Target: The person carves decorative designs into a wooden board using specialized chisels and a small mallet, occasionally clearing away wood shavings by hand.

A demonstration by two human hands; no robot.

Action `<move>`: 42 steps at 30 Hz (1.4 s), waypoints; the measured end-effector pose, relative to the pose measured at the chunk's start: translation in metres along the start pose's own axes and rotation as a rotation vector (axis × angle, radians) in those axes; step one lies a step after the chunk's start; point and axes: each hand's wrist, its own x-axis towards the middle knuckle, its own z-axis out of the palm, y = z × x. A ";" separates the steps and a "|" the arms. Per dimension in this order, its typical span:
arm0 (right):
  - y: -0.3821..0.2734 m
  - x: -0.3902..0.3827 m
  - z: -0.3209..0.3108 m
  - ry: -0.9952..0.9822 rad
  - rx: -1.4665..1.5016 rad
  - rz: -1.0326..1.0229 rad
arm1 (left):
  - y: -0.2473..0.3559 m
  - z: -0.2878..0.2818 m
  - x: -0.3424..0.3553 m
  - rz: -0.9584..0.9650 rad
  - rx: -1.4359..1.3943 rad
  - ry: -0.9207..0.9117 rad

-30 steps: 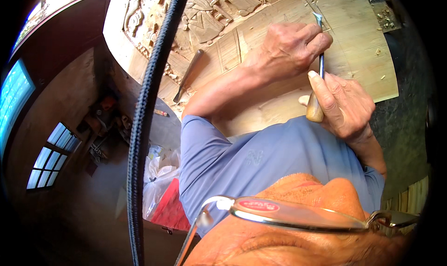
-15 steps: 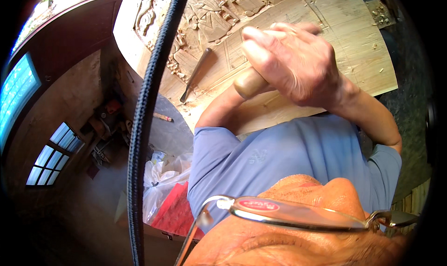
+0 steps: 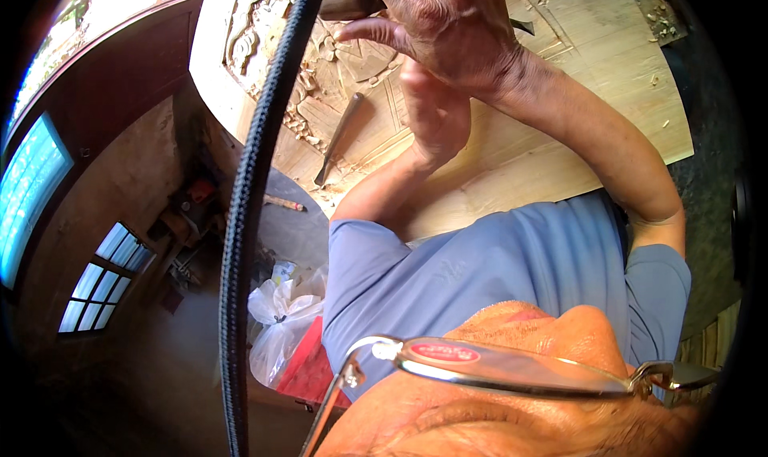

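Hands (image 3: 460, 33) overlap above carved wood (image 3: 364, 61), contents of the knotted bag (image 3: 282, 306) unclear.

Chisel (image 3: 342, 133) on board (image 3: 616, 81), left of left hand (image 3: 438, 119)

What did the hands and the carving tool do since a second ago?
The right hand moved up and left, crossing over the left hand, which also shifted left. The carving tool swung round: its handle, once pointing toward the shirt, now points left. Whether the left hand still grips it is hidden. The other tool still lies on the wooden board.
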 end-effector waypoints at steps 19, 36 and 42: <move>0.030 0.007 0.060 0.602 0.246 -0.393 | 0.001 -0.005 0.026 -0.057 -0.008 -0.041; 0.032 0.003 0.051 0.504 0.301 -0.404 | -0.006 -0.006 0.020 -0.094 0.198 0.009; 0.036 0.003 0.063 0.538 0.309 -0.411 | -0.004 -0.006 0.019 -0.113 0.219 0.022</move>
